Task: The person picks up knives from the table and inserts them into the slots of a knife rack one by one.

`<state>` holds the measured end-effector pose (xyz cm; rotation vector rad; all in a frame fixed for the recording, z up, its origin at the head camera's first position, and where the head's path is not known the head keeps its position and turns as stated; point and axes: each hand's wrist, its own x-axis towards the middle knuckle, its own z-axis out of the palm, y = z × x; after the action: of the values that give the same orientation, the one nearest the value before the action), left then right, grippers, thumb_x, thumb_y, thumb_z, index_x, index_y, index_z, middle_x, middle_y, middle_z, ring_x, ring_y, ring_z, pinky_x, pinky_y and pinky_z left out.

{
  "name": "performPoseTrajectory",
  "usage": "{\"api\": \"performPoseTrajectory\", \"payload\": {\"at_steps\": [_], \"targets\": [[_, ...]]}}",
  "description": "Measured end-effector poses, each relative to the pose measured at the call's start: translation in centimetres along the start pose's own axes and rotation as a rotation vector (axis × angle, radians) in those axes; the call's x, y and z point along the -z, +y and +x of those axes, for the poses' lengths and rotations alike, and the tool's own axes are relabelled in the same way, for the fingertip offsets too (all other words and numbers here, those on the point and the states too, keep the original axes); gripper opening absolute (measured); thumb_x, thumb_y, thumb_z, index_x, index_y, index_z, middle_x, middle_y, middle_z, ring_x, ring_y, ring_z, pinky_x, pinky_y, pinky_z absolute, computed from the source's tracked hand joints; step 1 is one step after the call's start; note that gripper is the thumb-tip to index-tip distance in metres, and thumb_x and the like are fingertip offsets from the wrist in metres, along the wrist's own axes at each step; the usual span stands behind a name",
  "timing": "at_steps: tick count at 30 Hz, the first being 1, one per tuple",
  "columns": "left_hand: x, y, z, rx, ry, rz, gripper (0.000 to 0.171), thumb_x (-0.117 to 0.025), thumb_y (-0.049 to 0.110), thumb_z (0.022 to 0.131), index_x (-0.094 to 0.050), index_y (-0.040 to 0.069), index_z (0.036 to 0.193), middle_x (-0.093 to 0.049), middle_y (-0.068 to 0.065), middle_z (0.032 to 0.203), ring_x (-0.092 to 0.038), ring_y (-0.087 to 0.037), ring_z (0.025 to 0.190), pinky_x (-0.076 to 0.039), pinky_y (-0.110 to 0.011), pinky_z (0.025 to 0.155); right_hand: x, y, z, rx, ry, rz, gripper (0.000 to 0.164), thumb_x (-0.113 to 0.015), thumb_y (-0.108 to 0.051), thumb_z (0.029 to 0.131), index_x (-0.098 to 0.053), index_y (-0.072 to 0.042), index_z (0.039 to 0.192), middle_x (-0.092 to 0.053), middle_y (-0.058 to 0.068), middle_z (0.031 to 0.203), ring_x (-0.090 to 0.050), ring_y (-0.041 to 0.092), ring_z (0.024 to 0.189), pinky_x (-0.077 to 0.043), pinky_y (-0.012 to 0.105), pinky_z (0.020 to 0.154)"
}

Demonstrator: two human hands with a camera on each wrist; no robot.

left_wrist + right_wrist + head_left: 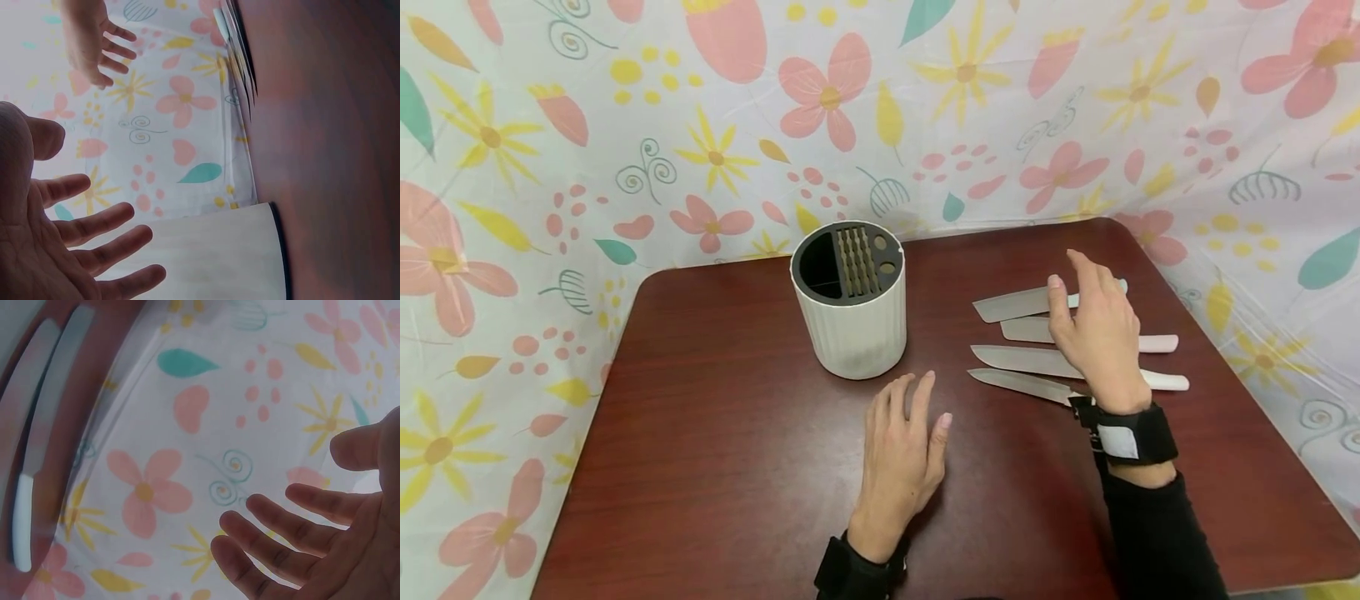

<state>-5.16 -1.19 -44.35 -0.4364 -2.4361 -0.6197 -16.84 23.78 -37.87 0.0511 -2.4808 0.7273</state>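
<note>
A white ribbed knife block [857, 337] with a dark slotted top stands upright near the back of the table. To its right lie several white-handled knives side by side: a broad-bladed knife [1011, 304] farthest back, a blunt-ended one [1026, 329], a long knife [1022, 358] and a slimmer knife [1018, 382] in front. My right hand [1101, 333] hovers over their handles, fingers loosely spread, hiding parts of them; its palm is bare in the right wrist view. My left hand [898, 458], fingers extended and holding nothing, is just in front of the knife block.
The dark red-brown table [715, 458] has rounded back corners. Behind and beside it hangs a flower-patterned cloth [955, 108]. The knife tips point left toward the block. A black strap [1131, 437] circles my right wrist.
</note>
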Motion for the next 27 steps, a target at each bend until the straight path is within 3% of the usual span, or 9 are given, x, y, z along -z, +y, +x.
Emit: {"api": "performPoseTrajectory", "payload": {"at_steps": [8,20,27], "targets": [[-0.1,0.2,0.2,-0.023,-0.002,-0.007,0.047,-0.055,0.034,0.103,-0.053,0.011,0.144,-0.06,-0.015,0.134,-0.059,-0.031,0.122,-0.051,-0.047,0.1,-0.3,2.1,0.9,-0.05,-0.017,-0.034,0.051,-0.047,-0.037,0.105,-0.05,-0.011,0.148,-0.058,0.028,0.139,-0.055,0.051,0.122,-0.043,0.071,0.092],[-0.2,0.7,0.4,-0.054,-0.001,-0.022,0.047,-0.046,0.038,0.106,-0.054,0.01,0.143,-0.059,-0.015,0.134,-0.06,-0.031,0.123,-0.051,-0.046,0.101,-1.2,4.5,2.3,-0.117,-0.078,-0.091,0.053,-0.043,-0.038,0.106,-0.05,-0.006,0.147,-0.056,0.033,0.136,-0.053,0.056,0.115,-0.042,0.073,0.086],[-0.3,0.9,0.3,-0.071,0.01,-0.033,0.046,-0.046,0.037,0.106,-0.055,0.009,0.142,-0.06,-0.015,0.134,-0.06,-0.031,0.122,-0.051,-0.045,0.101,-2.0,7.1,3.4,-0.192,-0.217,-0.116,0.058,-0.038,-0.041,0.106,-0.045,-0.002,0.148,-0.051,0.037,0.137,-0.048,0.06,0.118,-0.04,0.075,0.088]]}}
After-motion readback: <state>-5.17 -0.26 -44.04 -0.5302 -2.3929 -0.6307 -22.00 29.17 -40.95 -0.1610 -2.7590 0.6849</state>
